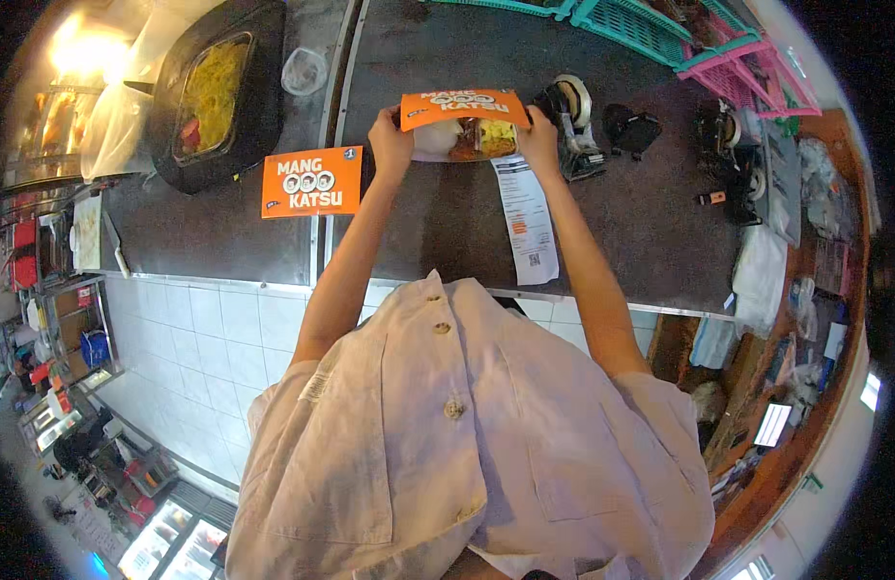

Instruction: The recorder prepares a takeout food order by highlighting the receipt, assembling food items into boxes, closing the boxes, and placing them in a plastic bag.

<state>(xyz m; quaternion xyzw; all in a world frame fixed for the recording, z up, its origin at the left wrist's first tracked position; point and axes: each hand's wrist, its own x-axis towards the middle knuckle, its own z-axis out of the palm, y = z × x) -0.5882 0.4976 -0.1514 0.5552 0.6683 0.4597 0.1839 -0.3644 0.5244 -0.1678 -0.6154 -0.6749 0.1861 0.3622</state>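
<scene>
Both my hands hold an orange printed card [463, 109] over a food container [455, 143]. At its left end is my left hand [391, 138]; my right hand [540, 139] grips the right end. Rice, something brown and something yellow show under the card's near edge. A long printed paper slip [526, 221] lies on the dark counter, its far end by the container and my right hand. A second orange printed card [312, 182] lies flat to the left of my left hand.
A black tub [268, 94] with a tray of yellow shredded food [215, 90] stands left. Tape dispensers [574, 119] and a black object [631, 130] sit right of my hands. Teal baskets [629, 32] and a pink one [752, 76] stand behind. A knife [116, 243] lies at far left.
</scene>
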